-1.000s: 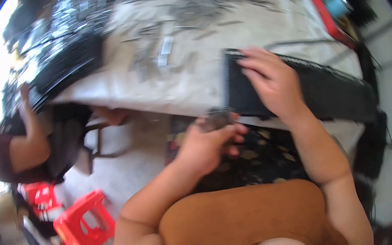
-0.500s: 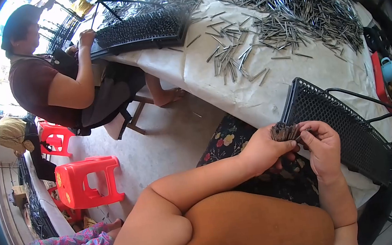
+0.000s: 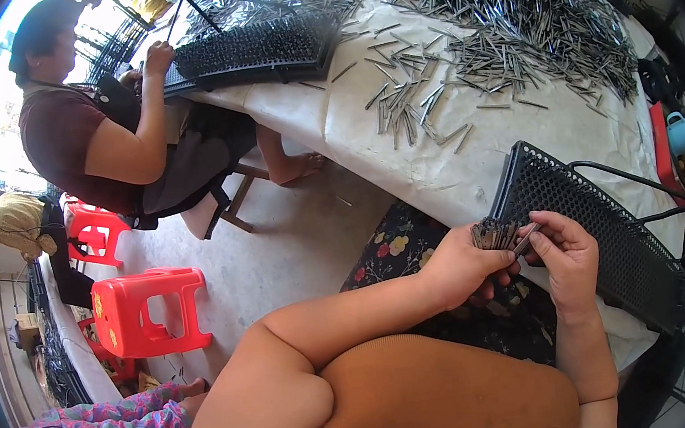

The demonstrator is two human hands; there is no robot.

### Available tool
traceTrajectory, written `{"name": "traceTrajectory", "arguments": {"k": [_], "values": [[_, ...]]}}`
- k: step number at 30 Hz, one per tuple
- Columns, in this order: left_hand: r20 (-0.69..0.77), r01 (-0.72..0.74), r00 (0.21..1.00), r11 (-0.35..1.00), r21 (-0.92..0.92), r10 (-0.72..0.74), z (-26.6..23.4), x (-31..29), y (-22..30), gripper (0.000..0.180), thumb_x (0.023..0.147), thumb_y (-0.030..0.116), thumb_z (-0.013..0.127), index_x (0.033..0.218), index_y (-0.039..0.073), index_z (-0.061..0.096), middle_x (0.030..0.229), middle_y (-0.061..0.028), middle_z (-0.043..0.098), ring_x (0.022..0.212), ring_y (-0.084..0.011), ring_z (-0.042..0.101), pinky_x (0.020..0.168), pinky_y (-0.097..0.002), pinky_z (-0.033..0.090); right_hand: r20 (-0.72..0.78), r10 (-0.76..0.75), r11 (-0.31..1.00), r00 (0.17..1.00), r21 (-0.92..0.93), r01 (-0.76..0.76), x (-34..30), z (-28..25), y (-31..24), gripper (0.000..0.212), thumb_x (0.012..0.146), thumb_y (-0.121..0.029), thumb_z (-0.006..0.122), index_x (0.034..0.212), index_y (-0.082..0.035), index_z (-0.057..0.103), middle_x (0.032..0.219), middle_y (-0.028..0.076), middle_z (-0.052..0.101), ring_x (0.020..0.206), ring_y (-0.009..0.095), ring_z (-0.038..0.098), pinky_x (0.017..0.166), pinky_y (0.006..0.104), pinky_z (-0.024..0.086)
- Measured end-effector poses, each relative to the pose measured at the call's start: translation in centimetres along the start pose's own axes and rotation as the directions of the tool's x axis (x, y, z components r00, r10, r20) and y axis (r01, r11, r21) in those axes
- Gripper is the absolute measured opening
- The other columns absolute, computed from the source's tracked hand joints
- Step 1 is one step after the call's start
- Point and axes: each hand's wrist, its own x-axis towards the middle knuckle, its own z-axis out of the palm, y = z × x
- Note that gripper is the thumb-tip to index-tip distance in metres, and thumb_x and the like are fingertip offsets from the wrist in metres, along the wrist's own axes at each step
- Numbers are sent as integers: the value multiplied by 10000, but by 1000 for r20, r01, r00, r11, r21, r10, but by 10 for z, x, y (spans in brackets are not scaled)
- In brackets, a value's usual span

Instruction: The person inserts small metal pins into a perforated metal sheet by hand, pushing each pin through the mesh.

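Observation:
My left hand point(image 3: 470, 265) is closed around a bundle of thin dark metal strips point(image 3: 495, 235), their ends fanned out above the fingers. Close beside it, my right hand point(image 3: 565, 248) pinches a single metal strip point(image 3: 528, 239) between thumb and fingers, at the bundle's right side. Just beyond both hands lies a long black rack point(image 3: 592, 226) full of small round holes, slanting across the near end of the table. Part of the rack is hidden behind my right hand.
A big heap of metal strips point(image 3: 523, 12) covers the far part of the white-covered table point(image 3: 404, 159). A co-worker point(image 3: 87, 151) sits at left by another black rack point(image 3: 254, 54) filled with strips. Red stools point(image 3: 150, 315) stand on the floor. A blue mug point(image 3: 681, 132) is at right.
The strip in my right hand now points up and outward from the bundle, the right fingers slightly raised. My left hand stays around the bundle. The co-worker's hand has shifted slightly.

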Motion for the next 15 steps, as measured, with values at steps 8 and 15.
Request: {"name": "traceTrajectory", "arguments": {"k": [8, 15], "values": [[36, -10, 999, 999, -37, 12, -2, 1, -4, 169, 928, 96, 658, 1079, 22, 641, 881, -76, 689, 690, -138, 646, 460, -258, 493, -15, -18, 996, 1000, 84, 19, 0, 0, 5, 214, 908, 53, 624, 1118, 17, 641, 980, 110, 707, 831, 120, 654, 716, 240, 533], [61, 11, 998, 999, -48, -8, -4, 1, -2, 180, 928, 92, 657, 1094, 23, 643, 892, -79, 693, 698, -138, 651, 465, -256, 495, -34, 61, 992, 998, 113, -57, 2, 0, 1, 192, 898, 57, 633, 1085, 14, 647, 959, 105, 710, 827, 124, 665, 703, 243, 541]]}}
